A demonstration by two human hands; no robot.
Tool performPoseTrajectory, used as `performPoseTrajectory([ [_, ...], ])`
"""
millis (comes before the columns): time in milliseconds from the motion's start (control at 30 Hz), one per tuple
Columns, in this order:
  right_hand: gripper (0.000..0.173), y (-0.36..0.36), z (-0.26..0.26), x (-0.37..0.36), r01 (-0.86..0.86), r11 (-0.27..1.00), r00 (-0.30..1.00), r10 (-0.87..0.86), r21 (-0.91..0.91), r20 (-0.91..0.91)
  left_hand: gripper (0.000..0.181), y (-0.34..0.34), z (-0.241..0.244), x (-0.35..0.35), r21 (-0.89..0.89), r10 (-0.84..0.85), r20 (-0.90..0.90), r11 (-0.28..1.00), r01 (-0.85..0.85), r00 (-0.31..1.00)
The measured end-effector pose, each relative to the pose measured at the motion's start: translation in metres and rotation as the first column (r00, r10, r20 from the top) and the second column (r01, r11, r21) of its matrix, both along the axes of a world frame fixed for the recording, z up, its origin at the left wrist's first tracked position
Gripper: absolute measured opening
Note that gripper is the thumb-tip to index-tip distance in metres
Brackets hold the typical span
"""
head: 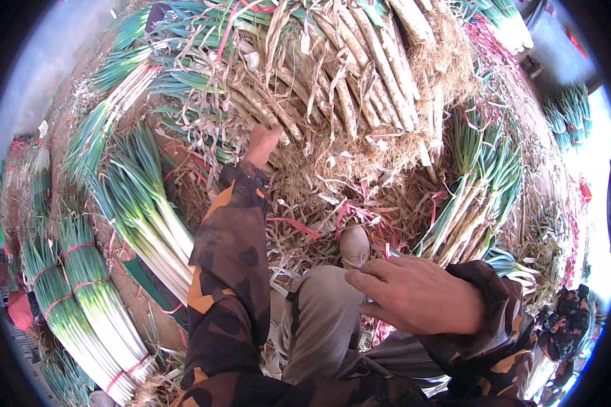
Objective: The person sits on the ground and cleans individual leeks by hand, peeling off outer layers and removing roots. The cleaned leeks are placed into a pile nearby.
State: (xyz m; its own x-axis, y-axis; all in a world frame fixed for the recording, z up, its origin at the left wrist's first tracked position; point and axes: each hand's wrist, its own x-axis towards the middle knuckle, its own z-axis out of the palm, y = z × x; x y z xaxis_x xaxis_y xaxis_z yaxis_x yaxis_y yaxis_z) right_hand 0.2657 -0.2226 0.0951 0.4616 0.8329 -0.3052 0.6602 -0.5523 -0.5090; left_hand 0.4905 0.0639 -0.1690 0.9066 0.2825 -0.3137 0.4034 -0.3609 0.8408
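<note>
My left hand (pixel 263 144) reaches into the near left side of a heap of untrimmed long green onions (pixel 346 86), with dry brown skins and matted roots. Its fingers curl around the lower end of an onion stalk (pixel 257 104); the fingertips are partly hidden. Above my bent knee hangs my right hand (pixel 417 295), slightly blurred, its fingers bent and apart with nothing visible between them. Peeled onions (pixel 153 219), white below and green above, lie left of my left forearm. To the right rests a loose bunch of onions with yellowish outer leaves (pixel 468 208).
Two bundles of clean onions (pixel 91 300) tied with red bands lie at lower left. Red plastic strips (pixel 361 213) and dry leaf scraps litter the ground around my shoe (pixel 355 246). More tied bunches (pixel 567 117) stand far right. A camouflage-patterned cloth (pixel 565 320) shows at the right edge.
</note>
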Motion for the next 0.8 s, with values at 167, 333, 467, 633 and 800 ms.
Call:
performPoseTrajectory([
  [167,0.045,0.006,-0.004,-0.003,-0.066,0.998,0.998,0.066,0.006,-0.014,0.031,0.014,-0.009,-0.012,-0.546,0.065,-0.1,0.831,-0.109,0.993],
  [333,0.043,0.003,-0.01,-0.005,-0.058,0.998,0.998,0.059,-0.012,0.035,0.034,-0.005,0.052,-0.028,-0.61,0.156,-0.09,0.772,-0.179,0.984],
  [467,0.04,-0.005,-0.008,0.0,0.02,1.0,0.998,-0.02,-0.001,0.058,0.037,-0.019,0.118,-0.087,-0.645,-0.296,0.15,0.694,0.32,0.943],
  [633,0.041,0.02,-0.02,0.011,-0.065,0.998,0.997,0.065,-0.002,0.053,0.027,-0.025,0.116,-0.235,-0.432,-0.601,-0.092,0.742,0.512,0.794],
  [800,0.042,0.01,-0.022,0.005,-0.035,0.997,0.999,0.034,0.064,0.018,0.02,-0.022,0.098,-0.333,-0.731,-0.438,0.13,0.563,0.384,0.889],
])
